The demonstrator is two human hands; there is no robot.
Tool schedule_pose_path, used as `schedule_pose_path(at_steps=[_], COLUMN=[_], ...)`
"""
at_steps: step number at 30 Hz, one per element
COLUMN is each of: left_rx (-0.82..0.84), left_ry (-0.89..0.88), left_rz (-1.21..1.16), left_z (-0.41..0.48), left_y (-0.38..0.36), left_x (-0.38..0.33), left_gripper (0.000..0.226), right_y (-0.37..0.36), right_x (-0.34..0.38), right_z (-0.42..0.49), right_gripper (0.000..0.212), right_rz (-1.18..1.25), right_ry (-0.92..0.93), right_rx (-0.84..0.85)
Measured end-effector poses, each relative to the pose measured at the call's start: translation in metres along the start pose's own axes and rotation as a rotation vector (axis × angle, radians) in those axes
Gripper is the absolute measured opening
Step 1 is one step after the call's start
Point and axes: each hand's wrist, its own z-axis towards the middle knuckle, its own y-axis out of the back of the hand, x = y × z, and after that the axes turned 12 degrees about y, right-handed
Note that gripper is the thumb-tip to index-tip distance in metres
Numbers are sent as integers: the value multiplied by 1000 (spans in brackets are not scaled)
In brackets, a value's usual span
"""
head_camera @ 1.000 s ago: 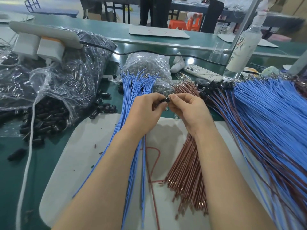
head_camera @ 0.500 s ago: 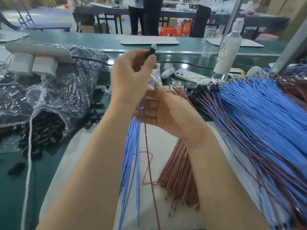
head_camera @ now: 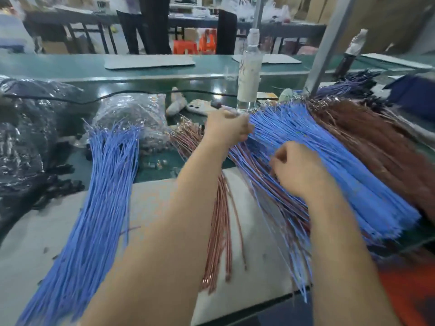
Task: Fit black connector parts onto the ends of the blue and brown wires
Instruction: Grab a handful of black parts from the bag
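My left hand (head_camera: 227, 129) reaches to the far end of the big pile of joined blue and brown wires (head_camera: 329, 161) on the right. Its fingers are closed on a blurred wire end. My right hand (head_camera: 296, 168) lies on that pile with its fingers curled; blur hides whether it holds a wire. A loose bundle of blue wires (head_camera: 106, 196) fans out on the left, and a bundle of brown wires (head_camera: 219, 231) lies under my left forearm. Black connector parts (head_camera: 61, 184) spill from a dark plastic bag (head_camera: 30, 137) at the far left.
A white mat (head_camera: 47, 231) lies under the wires. Behind them stand a clear bag of small parts (head_camera: 131, 114), a phone (head_camera: 200, 107), a tall plastic bottle (head_camera: 249, 74) and a slanted metal post (head_camera: 327, 43). People stand beyond the green bench.
My left hand lifted a wire pair with its black connector, then swung right and down to the far end of the pile. My right hand moved onto the pile. The view turned right.
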Motion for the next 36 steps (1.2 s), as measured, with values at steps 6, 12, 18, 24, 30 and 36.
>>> schedule_pose_path(at_steps=[6, 12, 18, 24, 30, 36], left_rx=[-244, -220, -338, -578, -726, -730], left_ry=[-125, -215, -270, -263, -238, -243], left_rz=[841, 786, 230, -215, -415, -435], left_z=[19, 18, -11, -58, -97, -104], left_y=[-28, -8, 83, 197, 268, 290], left_x=[63, 52, 27, 21, 27, 33], left_gripper=[32, 41, 29, 21, 11, 9], right_y=[-37, -35, -48, -92, -149, -191], right_x=[-19, 4, 78, 172, 250, 292], right_z=[-5, 3, 23, 29, 28, 39], right_gripper=[25, 18, 11, 17, 30, 34], right_rz=[-65, 99, 328, 381, 339, 180], right_ry=[-143, 7, 228, 469, 568, 613], right_rx=[40, -128, -177, 95, 292, 260])
